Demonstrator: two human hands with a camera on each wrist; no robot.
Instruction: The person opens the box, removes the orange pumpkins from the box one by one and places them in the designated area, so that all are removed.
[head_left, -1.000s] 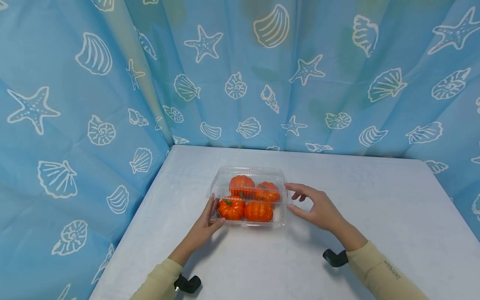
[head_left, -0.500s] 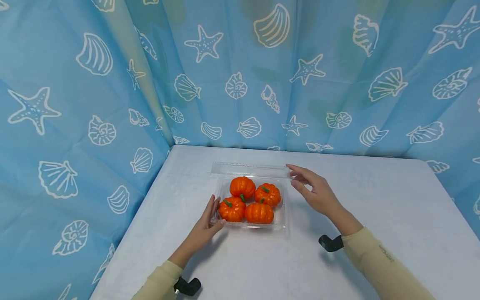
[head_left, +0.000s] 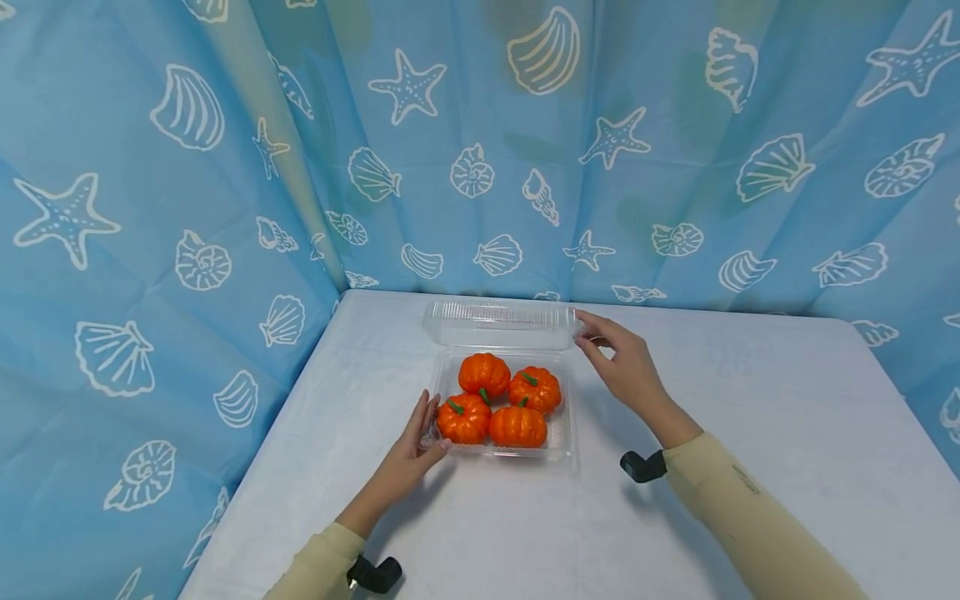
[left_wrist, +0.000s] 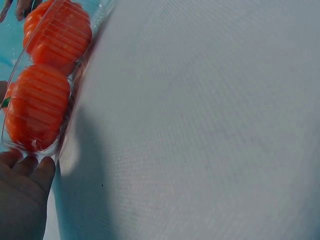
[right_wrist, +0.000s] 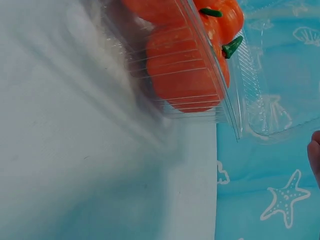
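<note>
A clear plastic clamshell container [head_left: 557, 435] sits on the table, holding several small orange toy pumpkins [head_left: 517, 426] with green stems. Its hinged clear lid [head_left: 498, 335] is swung up and tilted back behind the base. My left hand [head_left: 405, 458] rests at the front left corner, fingers straight along the left side and thumb by the front rim. In the left wrist view, fingertips [left_wrist: 44, 172] meet the container's end. My right hand [head_left: 628, 362] pinches the lid's right edge between thumb and fingers; only fingertips [right_wrist: 315, 155] show in the right wrist view.
A white cloth covers the table [head_left: 480, 533]. A blue curtain [head_left: 660, 167] with white shell and starfish prints hangs behind and along the left. Dark camera mounts [head_left: 643, 467] sit at both wrists, below the beige sleeves.
My right hand has moved up and away with the lid, which has swung from over the pumpkins to behind the base. My left hand and the base have stayed in place.
</note>
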